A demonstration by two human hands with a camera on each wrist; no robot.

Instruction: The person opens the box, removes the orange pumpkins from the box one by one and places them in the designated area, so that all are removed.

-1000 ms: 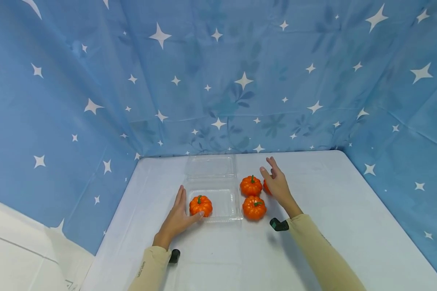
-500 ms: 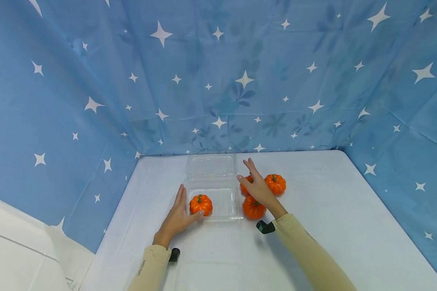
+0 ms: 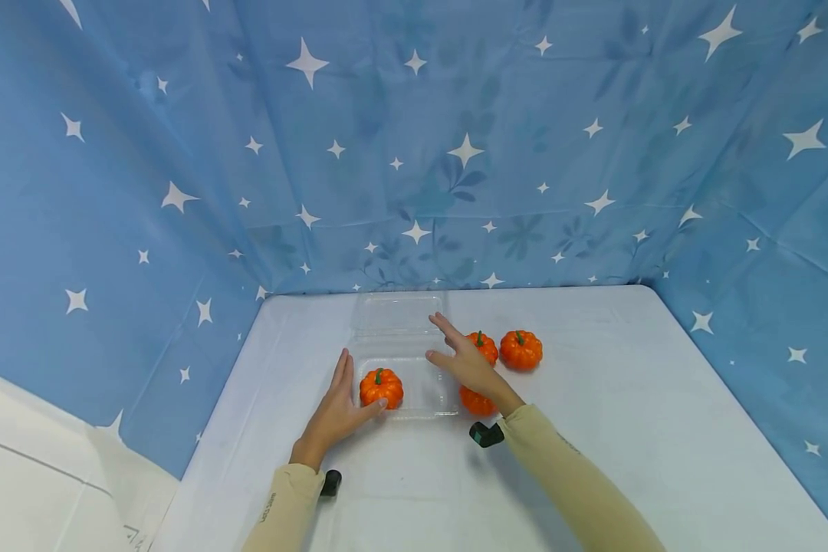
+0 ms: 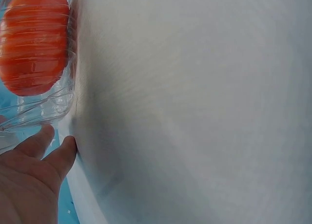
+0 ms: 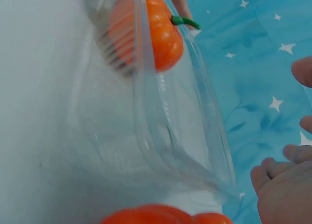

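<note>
A clear plastic clamshell box stands on the white table, its lid laid back on the far side. One orange toy pumpkin with a green stem sits in the left part of its base. My left hand rests at the left side of the box, fingers straight along the wall and thumb at the front edge by the pumpkin. Above the right rim hovers my right hand, fingers spread and holding nothing. Under and beside it are two more pumpkins, one behind and one in front, both partly hidden.
Another orange pumpkin lies farther right on the table. A blue curtain with white stars hangs behind and at both sides. Black wrist-worn cameras stick out below both hands.
My right hand has moved left, from over the rightmost pumpkin to the right rim of the box, uncovering that pumpkin. The left hand and the boxed pumpkin have stayed put.
</note>
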